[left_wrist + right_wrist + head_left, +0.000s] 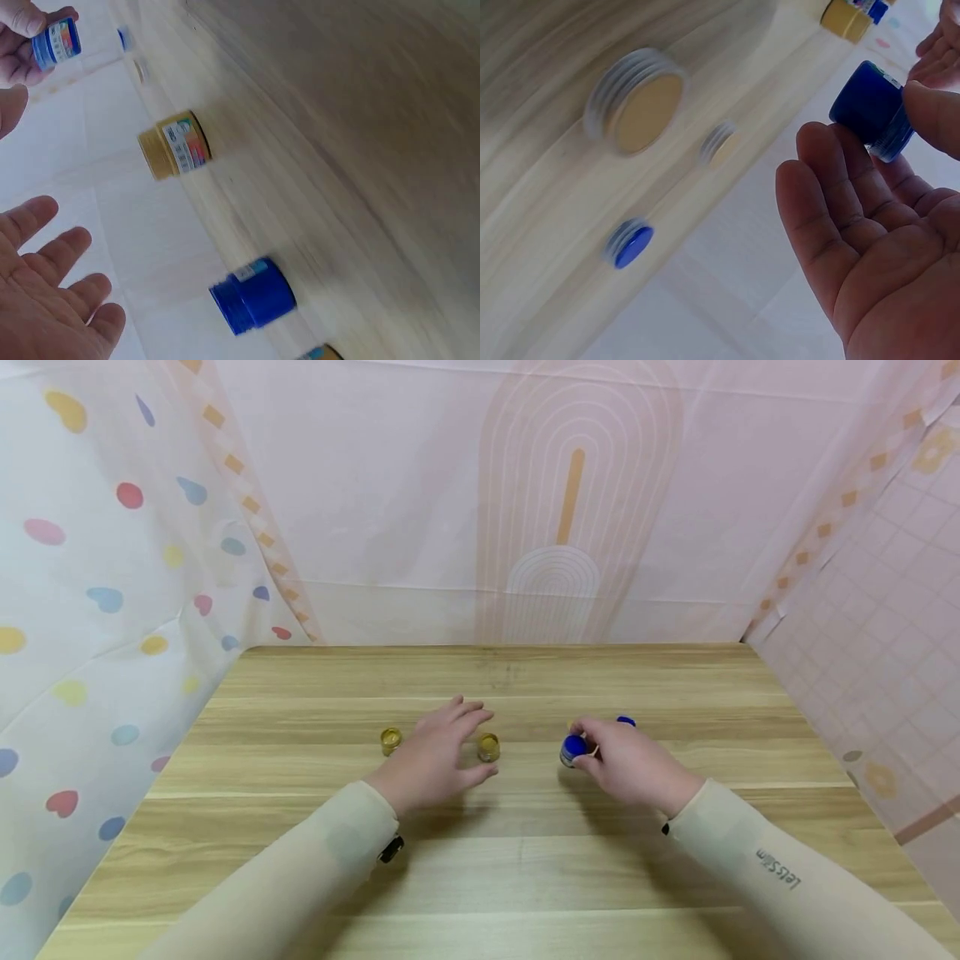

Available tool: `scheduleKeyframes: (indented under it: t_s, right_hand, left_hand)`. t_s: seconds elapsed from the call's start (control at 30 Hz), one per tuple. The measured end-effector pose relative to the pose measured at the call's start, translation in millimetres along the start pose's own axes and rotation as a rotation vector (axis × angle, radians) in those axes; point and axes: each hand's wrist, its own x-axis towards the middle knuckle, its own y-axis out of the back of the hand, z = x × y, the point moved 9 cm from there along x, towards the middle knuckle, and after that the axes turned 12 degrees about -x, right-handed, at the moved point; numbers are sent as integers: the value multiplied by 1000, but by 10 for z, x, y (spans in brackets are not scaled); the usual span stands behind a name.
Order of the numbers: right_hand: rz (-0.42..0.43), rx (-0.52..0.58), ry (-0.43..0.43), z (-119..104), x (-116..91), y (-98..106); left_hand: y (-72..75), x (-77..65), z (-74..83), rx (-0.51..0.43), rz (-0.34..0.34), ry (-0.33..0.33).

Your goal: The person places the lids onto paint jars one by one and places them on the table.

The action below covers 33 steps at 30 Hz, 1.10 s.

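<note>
My right hand (pixel 630 764) pinches a small blue paint jar (pixel 870 105) between thumb and fingers, above the table. A label shows on that jar in the left wrist view. My left hand (pixel 435 752) hovers with spread fingers, holding nothing, beside a lidless gold paint jar (pixel 488 747). A second gold jar (pixel 391 741) stands on its other side. Another blue jar (pixel 253 296), lidless with a threaded neck, stands between the gold ones in the left wrist view; from the head the left hand hides it.
Around the right hand, loose lids lie on the wooden table (pixel 517 877): a blue lid (pixel 630 241), a gold lid (pixel 720 144) and a nearer gold lid (pixel 641 105). Patterned cloth (pixel 390 510) hangs behind the table and at both sides.
</note>
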Motion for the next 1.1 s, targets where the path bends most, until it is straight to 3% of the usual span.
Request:
scheduleKeyframes:
  t_s: [0.4,0.8,1.1]
  right_hand:
    - [-75,-28,-106,349,-34,-7]
    - [-88,-96,-169,762,-118,1]
    - [-104,-137,-198,977,-229,26]
  left_hand:
    - [160,-53,-273,105,19,62]
    - [278,-138,-529,116,19,124]
    - [334,-187,-625,126,15,151]
